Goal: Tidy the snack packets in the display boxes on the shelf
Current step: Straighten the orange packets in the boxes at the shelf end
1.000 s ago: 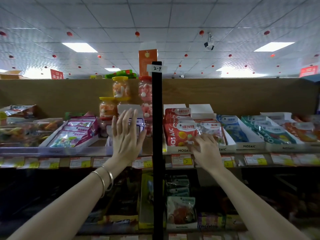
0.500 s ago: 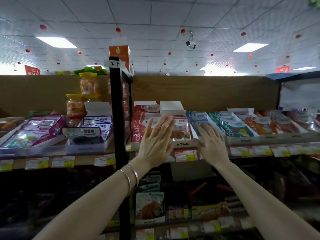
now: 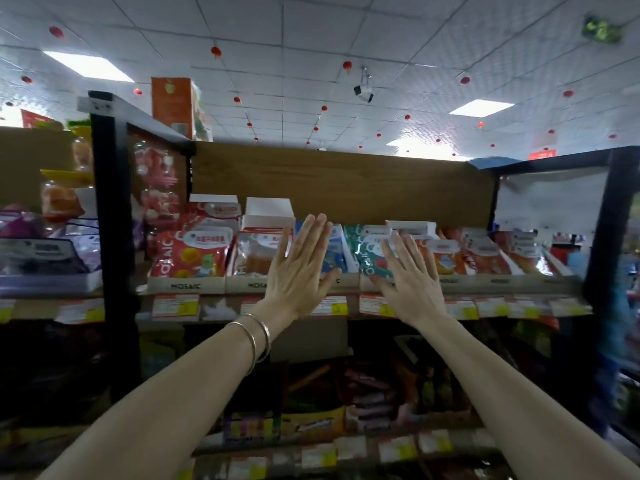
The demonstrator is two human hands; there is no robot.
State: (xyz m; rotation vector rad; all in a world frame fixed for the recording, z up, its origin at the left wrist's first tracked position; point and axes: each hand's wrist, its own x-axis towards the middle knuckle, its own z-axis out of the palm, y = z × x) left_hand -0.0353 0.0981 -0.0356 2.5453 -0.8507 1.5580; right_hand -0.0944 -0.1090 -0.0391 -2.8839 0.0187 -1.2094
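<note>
So both hands are up in front of the shelf (image 3: 346,317), palms forward, fingers flat and spread, holding nothing. The left hand (image 3: 299,268) wears two thin shiny metal bangles (image 3: 254,341) at the wrist and sits in front of the cardboard display boxes (image 3: 187,285), over the seam between a clear crinkly packet of orange sticks (image 3: 254,258) and a blue packet (image 3: 334,252). The right hand (image 3: 410,277) is spread over a glossy green packet (image 3: 363,251); can't tell if either palm actually touches the plastic. The boxes are plain tan card with low front lips printed "MOSAIC", lined up side by side along the shelf edge, and the packets lean back inside them in rows. Far left box has a shiny red packet (image 3: 192,252) with fruit printed on it; to the right of the hands are orange and red foil-looking packets (image 3: 485,258), a bit blurry. Behind it all is a brown wood-grain back panel (image 3: 346,181), and a black metal post (image 3: 110,237) stands at left. Paper price tags (image 3: 175,306) run along the shelf front.
</note>
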